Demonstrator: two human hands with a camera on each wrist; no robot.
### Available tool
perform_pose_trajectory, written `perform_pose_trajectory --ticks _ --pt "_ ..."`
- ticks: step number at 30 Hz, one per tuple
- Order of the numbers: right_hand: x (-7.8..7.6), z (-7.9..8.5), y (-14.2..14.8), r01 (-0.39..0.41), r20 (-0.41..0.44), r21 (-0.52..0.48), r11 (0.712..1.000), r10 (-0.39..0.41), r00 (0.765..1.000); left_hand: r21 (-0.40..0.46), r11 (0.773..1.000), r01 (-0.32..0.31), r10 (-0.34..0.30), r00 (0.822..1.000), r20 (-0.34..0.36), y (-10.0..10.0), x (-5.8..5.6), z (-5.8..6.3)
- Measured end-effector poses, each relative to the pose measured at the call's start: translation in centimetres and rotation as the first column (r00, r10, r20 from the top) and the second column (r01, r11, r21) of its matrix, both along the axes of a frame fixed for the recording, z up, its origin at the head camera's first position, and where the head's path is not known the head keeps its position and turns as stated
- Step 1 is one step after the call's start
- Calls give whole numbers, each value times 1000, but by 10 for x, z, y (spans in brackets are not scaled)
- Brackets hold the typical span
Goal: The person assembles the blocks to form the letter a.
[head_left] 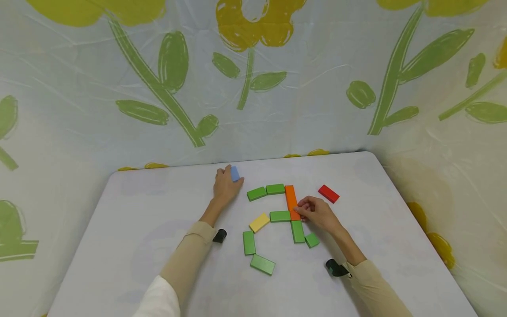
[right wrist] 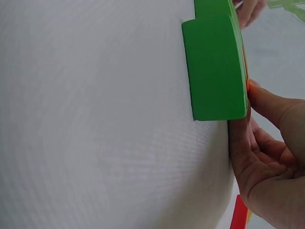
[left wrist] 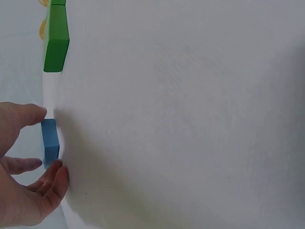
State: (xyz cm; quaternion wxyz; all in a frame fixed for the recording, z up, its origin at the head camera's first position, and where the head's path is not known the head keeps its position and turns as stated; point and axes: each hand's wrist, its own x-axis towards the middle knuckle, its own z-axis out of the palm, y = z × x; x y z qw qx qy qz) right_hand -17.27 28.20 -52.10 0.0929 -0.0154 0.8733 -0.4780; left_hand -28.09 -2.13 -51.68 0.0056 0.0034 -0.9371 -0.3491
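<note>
My left hand reaches to the far side of the table, its thumb and fingers spread about a small blue block. In the left wrist view, the thumb tip sits just off one end of the blue block, while fingertips are right at the other. My right hand pinches the near end of the orange blocks, which form an upright bar in the arrangement. A green block hides part of those fingers in the right wrist view. Next to the orange bar lie green blocks.
A red block lies apart at the right. A yellow block and more green blocks curve along the left of the arrangement. Beyond the white table hangs a flower-printed sheet.
</note>
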Motion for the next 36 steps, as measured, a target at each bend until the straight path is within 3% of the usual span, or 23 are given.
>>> perform_pose_trajectory --ticks 10,15,26,36 --pt "0 1 -3 -4 3 2 1000 4 1000 -74 997 4 -7 999 -44 -4 0 -1" --pt "-1 1 -4 -15 4 -5 1000 15 1000 -132 990 -41 28 994 -102 -6 1 -2" --pt "-2 0 -1 -10 -1 16 1000 10 1000 83 997 -6 15 993 -115 -7 22 2" --pt "1 2 1 -13 -9 5 1000 13 1000 138 990 40 -19 988 -152 -4 54 8"
